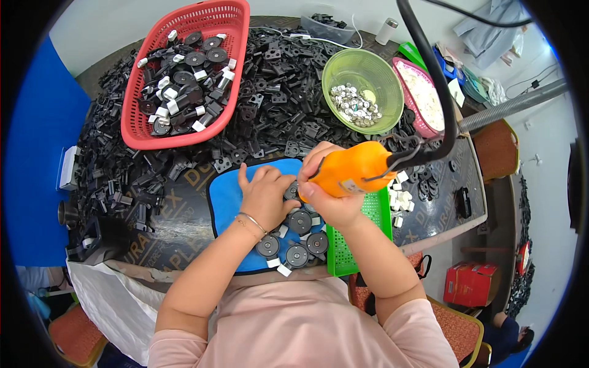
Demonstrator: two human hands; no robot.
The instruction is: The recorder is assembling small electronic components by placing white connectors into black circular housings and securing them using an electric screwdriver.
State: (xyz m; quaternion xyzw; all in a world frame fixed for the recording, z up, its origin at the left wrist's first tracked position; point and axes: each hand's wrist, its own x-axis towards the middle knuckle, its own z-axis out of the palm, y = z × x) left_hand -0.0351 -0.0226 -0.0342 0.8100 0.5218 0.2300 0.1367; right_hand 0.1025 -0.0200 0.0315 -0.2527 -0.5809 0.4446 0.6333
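My right hand is wrapped around an orange electric screwdriver, whose cable rises from its back end. The tool's front end points down at a black round disc part on a blue mat. My left hand holds that part, thumb and index finger about its edge, the other fingers bent over the mat. The screwdriver's tip is hidden by my hands. Just nearer to me lie several black disc parts with white tabs, some of them overlapping the mat's front edge.
A red basket of disc parts stands over a broad heap of black plastic pieces. Rightward are a green basket with small metal pieces, a pink basket of white pieces, a green tray and loose white blocks.
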